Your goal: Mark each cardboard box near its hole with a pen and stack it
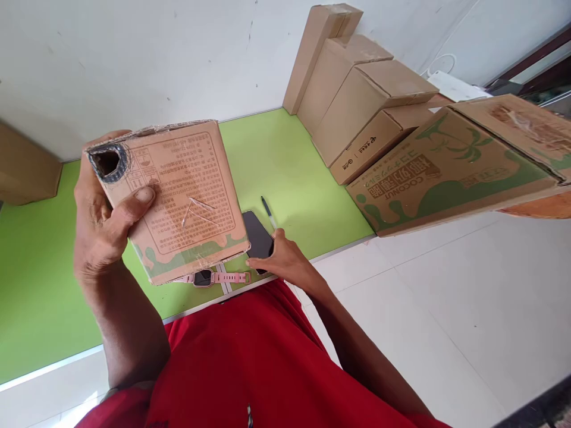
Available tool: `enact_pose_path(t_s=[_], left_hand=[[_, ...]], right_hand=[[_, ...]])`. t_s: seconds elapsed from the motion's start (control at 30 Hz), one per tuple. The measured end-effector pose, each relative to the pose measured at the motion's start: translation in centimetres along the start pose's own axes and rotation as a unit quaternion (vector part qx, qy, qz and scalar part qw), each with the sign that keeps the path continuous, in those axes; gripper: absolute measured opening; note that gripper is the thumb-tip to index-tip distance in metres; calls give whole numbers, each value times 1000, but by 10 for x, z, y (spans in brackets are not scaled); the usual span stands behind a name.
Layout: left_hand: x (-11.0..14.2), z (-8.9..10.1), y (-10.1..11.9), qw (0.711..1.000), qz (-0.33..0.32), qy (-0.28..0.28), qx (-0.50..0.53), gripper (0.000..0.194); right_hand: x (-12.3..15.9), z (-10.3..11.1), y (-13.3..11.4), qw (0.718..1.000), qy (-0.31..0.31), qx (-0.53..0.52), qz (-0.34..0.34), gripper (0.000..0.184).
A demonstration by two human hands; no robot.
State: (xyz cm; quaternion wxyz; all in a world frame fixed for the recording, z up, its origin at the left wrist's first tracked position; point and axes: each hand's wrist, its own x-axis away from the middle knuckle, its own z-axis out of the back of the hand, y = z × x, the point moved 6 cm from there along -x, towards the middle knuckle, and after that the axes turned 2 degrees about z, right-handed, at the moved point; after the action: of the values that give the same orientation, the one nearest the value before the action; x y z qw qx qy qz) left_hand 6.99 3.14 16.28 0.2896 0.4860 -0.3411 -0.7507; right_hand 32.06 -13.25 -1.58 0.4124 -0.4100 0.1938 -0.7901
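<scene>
My left hand (104, 208) holds up a small cardboard box (187, 190), its thumb pressed on the printed face and its other fingers behind. The box is tilted above the table; a dark-rimmed hole shows at its upper left corner, and scraps of tape cling to its face. Near the table's front edge, my right hand (288, 255) grips a dark smartphone (257, 235), thumb towards one side and fingers at the other. A black and white pen (268, 211) lies beside the phone, its lower end by my fingertips. A pink-strapped smartwatch (203, 277) lies partly hidden below the box.
Several cardboard boxes (352, 95) stand in a row on the right of the green table (250, 154). A larger coconut-print carton (414, 172) overhangs the table's right edge. Another brown box (27, 163) stands at the far left, and a white wall (147, 59) runs behind.
</scene>
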Motion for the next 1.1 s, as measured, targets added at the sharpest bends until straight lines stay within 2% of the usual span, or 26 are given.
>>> enact_pose_path(t_s=[0.07, 0.1, 0.17, 0.23, 0.3, 0.4, 0.5, 0.6, 0.7, 0.8, 0.9, 0.97, 1.03, 1.1], left_hand=[[2, 1, -1, 1000, 2, 10, -4, 55], [2, 2, -2, 1000, 0, 13, -5, 49], [3, 3, -4, 1000, -4, 15, -3, 49], [4, 4, -8, 1000, -1, 10, -2, 60], [5, 5, -11, 1000, 5, 6, -5, 70], [6, 6, -13, 1000, 14, 2, -2, 72], [8, 7, -10, 1000, 28, 6, 1, 72], [11, 5, -8, 998, 66, 1, 13, 73], [15, 3, -8, 995, 102, -6, 13, 73], [17, 3, -8, 995, 104, -4, -10, 74], [20, 2, -8, 994, 103, -15, -35, 75], [21, 0, -8, 993, 107, -21, -42, 75], [22, -2, -6, 993, 107, -21, -40, 76], [22, -5, -3, 994, 101, -23, -31, 76]], right_hand=[[-1, 1, 22, 990, -12, -138, -16, 70], [-1, -1, 30, 977, -26, -212, -19, 68], [0, -9, 38, 936, -67, -347, -16, 68], [2, -17, 37, 892, -106, -438, -16, 66], [4, -24, 30, 855, -146, -497, -29, 58], [9, -33, 18, 805, -198, -557, -54, 51], [14, -35, 7, 771, -220, -596, -43, 48], [19, -33, 5, 760, -211, -615, -18, 43], [29, -21, 8, 757, -183, -627, -1, 37], [43, 4, 10, 770, -140, -622, 22, 34], [54, 36, 6, 783, -97, -612, 42, 41], [58, 54, -4, 786, -93, -607, 67, 42], [60, 65, -25, 784, -108, -599, 122, 46], [64, 67, -55, 777, -139, -580, 201, 63]])
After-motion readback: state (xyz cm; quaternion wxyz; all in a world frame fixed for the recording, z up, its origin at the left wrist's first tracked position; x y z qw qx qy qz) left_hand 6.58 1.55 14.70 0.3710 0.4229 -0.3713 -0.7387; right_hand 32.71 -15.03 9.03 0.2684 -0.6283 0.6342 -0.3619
